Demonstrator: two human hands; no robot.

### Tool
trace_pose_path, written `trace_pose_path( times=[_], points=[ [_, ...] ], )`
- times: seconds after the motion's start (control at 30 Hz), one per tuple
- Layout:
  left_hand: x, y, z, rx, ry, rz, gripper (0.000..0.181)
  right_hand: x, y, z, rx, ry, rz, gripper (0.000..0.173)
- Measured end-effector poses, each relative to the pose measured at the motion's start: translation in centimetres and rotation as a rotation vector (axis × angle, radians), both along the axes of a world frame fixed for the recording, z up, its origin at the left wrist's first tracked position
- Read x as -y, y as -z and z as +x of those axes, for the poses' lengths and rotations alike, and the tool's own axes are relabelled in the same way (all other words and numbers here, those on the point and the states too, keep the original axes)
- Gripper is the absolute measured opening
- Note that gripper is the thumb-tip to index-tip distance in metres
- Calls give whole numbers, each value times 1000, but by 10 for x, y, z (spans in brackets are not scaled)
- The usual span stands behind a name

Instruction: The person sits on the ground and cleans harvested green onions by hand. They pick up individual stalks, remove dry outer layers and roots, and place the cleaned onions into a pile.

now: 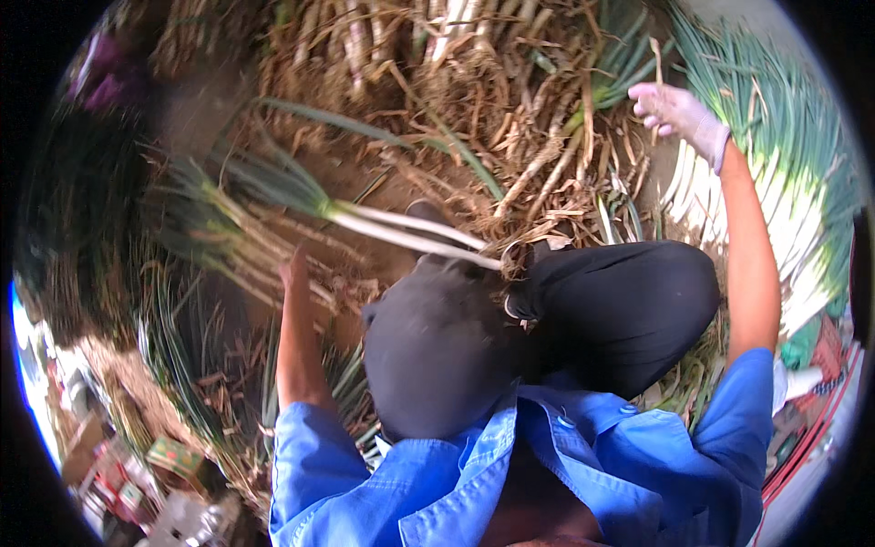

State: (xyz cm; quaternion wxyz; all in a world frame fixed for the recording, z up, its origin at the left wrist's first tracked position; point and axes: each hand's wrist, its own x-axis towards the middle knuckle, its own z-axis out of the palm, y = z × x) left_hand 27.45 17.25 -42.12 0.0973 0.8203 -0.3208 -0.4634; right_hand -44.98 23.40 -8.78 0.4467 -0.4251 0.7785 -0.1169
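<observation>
My left hand (294,265), blurred and seen almost edge-on, is at a bundle of untrimmed long green onions (239,205) on the ground. Whether its fingers grip any stalk cannot be made out. My right hand (677,116), in a pale thin glove, is raised at the upper right with its fingers partly curled. A dry leaf strip (656,58) shows just above it; I cannot tell if the hand holds it. Between my hands lie green onions with clean white stalks (417,236), their roots by my shoe (521,308).
Untrimmed onions with dry, soil-covered roots (437,41) are heaped ahead. White-stalked green onions (759,184) are stacked along the right. Dark green leaves (75,225) fill the left side. Assorted packaging (137,485) lies at lower left. My bent knee (673,273) juts out at right.
</observation>
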Motion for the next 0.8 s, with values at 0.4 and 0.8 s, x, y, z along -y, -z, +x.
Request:
trace_pose_path(
  times=[0.4, 0.8],
  points=[
    [0, -89, -82, 232, 861, -143, 38, 0, 181, 111, -244, 477, 148, 112],
    [-10, -122, -233, -92, 929, -315, 35, -66, 261, 35, -74, 1095, -247, 89]
  ],
)
